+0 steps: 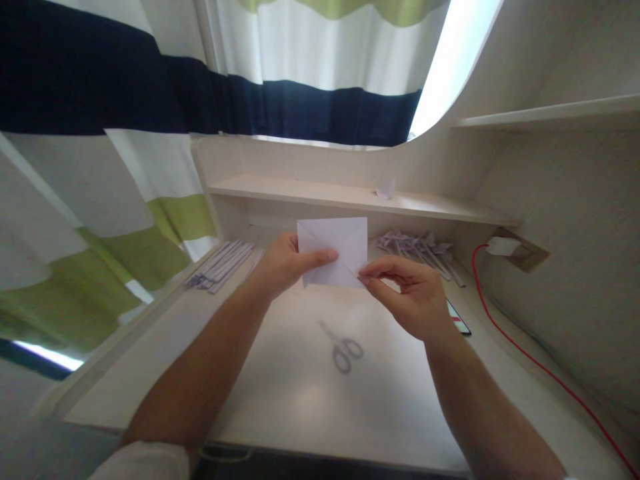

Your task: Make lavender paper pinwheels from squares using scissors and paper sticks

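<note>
A long shelf [350, 197] runs along the back of the desk [300, 400] and bears one small folded paper piece [386, 189]; beneath it, on the desk, a pile of folded paper pieces [417, 247] lies to the right and a row of narrow paper strips [223, 265] to the left. The sheet of white paper [334, 250], creased with diagonal folds, is held up in the air above the desk, between both hands; the left hand [285, 263] is curled around its left edge, thumb pressed across the front; the right hand [413, 293] is nearly closed, thumb and forefinger pinching the lower right corner. Scissors [343, 348] lie flat on the desk below the paper; a red cable [525, 360] runs along the right, beside a phone [457, 318] partly hidden by the right hand.
</note>
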The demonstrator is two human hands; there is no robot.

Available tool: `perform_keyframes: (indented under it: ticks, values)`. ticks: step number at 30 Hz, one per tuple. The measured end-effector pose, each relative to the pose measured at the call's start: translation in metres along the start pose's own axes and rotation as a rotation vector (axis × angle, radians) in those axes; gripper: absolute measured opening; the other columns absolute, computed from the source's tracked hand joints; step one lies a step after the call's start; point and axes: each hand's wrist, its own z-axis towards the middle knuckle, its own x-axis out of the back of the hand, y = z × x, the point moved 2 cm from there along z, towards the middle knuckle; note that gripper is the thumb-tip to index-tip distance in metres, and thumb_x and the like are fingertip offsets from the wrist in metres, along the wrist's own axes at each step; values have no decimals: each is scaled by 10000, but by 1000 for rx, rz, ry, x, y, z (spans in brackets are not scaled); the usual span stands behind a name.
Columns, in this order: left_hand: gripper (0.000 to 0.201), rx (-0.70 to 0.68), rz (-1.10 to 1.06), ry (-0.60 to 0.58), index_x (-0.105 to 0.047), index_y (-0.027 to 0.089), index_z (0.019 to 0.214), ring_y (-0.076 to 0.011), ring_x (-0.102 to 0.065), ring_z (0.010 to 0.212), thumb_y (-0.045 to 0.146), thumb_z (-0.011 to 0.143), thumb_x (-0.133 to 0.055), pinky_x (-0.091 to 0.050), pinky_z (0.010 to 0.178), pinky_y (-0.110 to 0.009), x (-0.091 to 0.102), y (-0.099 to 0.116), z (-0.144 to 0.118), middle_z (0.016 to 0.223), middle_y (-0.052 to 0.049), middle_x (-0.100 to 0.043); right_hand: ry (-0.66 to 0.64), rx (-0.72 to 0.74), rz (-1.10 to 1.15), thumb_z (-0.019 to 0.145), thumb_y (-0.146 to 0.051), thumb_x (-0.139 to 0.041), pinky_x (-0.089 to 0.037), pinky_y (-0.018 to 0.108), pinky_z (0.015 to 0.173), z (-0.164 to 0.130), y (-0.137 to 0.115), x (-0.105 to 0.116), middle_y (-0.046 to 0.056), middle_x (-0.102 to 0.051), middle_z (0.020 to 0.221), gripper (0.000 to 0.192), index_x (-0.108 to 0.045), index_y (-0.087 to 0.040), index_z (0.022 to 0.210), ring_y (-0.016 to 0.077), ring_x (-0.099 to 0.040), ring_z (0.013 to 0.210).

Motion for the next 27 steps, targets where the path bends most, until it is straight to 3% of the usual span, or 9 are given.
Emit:
perform_keyframes:
  ticks: [11, 17, 27]
  values:
    - [388, -57, -6, 0, -764, 160, 974, -288, -730, 907, 340, 645, -865, -607, 777, -364, -3, -2, 0, 986, -90, -777, -28, 16, 154, 771, -179, -766, -556, 301, 733, 2, -3, -3, -11, -657, 827, 334, -595, -247, 1050, 148, -647, 749]
    - [378, -61, 14, 30, -752, 147, 972, -294, -727, 918, 328, 656, -854, -605, 796, -383, -3, 3, -1, 996, -100, -774, -74, 7, 99, 809, -209, -745, -553, 304, 752, 2, 0, 0, 30, -701, 872, 150, -670, -209, 939, 165, -669, 805]
    - [323, -71, 16, 24, -763, 154, 941, -295, -728, 915, 305, 666, -842, -610, 777, -379, -3, 3, -1, 973, -90, -777, -124, 18, -31, 813, -188, -713, -551, 329, 754, 3, -2, 3, 32, -744, 867, 70, -741, -213, 872, 185, -688, 790]
